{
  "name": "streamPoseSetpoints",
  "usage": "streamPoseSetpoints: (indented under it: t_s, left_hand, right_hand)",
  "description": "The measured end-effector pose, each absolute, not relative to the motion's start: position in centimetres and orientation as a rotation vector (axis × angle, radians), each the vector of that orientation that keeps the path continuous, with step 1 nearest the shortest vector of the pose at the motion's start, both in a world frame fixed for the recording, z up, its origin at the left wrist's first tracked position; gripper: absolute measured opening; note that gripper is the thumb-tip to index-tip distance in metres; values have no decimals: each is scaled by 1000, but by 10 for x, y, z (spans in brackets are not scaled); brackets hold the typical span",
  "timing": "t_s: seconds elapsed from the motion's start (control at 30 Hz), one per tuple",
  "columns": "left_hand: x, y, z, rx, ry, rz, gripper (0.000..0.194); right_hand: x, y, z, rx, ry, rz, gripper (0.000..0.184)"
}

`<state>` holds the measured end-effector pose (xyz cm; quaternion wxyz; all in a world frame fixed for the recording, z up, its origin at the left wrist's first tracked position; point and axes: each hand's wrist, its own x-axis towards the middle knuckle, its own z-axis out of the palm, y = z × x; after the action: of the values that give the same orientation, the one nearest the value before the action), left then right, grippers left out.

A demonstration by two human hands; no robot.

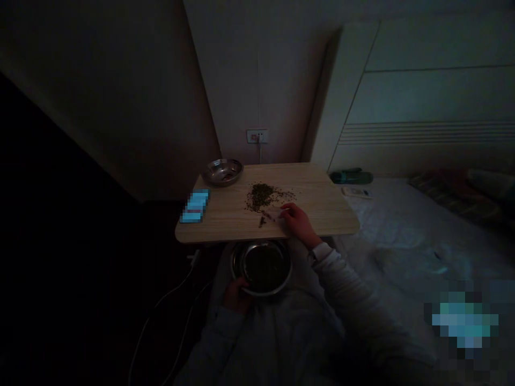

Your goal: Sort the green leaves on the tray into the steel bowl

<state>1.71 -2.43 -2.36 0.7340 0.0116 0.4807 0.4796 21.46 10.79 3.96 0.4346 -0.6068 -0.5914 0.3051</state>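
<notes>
the loose heap of small, dark green-brown grains [260, 196] lies on the pale wood-grain table with rounded corners [225, 222], near its middle, with a thinner scatter trailing toward its right side. just in front of the heap, closer to the table's near edge, sits a little cluster of dark bits [262, 221].

your right hand [293, 219] reaches over the table's near edge, right beside the grains, its fingers bent and close together; it is too dim to tell whether they pinch anything. your left hand [238, 294] is below the table's near edge, fingers closed on the rim of the wide, round, shiny metal bowl [288, 268], which sits at your lap with dark contents you can't make out.

at the table's far left corner stands the shallow silver metal dish [215, 179], something small and reddish inside. the flat rectangular thing with a blurred blue face [195, 206] lies at the table's left edge.

behind the table, the white wall socket [251, 136] has a plug in it. right of the table, on the bed with white covers [386, 225], are the long dark green object [352, 176] and the slim whitish device [357, 192]. white cables [148, 316] hang below the table's left side.
</notes>
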Motion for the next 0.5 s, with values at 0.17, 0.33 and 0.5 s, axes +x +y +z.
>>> streamPoseSetpoints:
  t_s: [0.17, 0.33, 0.5]
  left_hand:
    - [16, -24, -25, -17, 1070, 1078, 25]
    - [16, -24, -26, -31, 1051, 1080, 26]
    - [19, -24, -22, -5, 1090, 1089, 23]
  right_hand:
    - [211, 104, 39, -1511, -1475, 747, 19]
    - [206, 103, 37, -1520, -1495, 734, 18]
    - [202, 100, 36, -1498, -1515, 763, 18]
